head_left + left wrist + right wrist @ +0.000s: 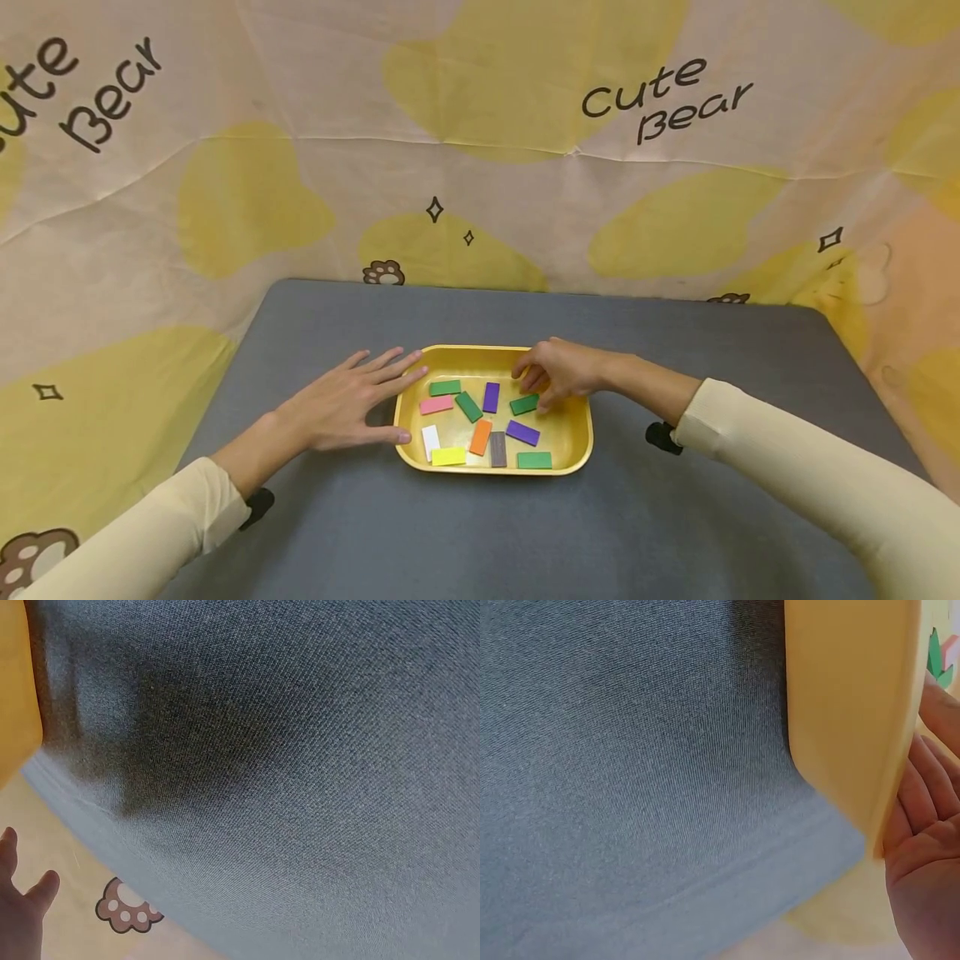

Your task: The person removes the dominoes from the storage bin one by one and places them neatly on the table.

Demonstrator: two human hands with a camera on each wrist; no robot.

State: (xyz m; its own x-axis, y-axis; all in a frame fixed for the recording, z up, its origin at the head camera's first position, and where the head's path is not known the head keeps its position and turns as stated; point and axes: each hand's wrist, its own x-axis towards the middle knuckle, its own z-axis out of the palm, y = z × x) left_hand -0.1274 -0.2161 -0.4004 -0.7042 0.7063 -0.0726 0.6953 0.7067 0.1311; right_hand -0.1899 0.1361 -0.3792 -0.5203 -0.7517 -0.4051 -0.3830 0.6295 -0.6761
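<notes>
Pinching a flat green tile [524,405], the right hand [558,373] reaches into the glossy yellow tray [573,454].

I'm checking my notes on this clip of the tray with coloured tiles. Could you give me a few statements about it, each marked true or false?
1. The yellow tray sits on a grey table. True.
2. The right hand reaches into the tray, fingers at a green tile. True.
3. The left hand grips the white tile. False: it lies open with fingers spread at the tray's left rim, off the tiles.
4. Every tile in the tray is green. False: there are also pink, purple, orange, yellow, white and grey ones.
</notes>
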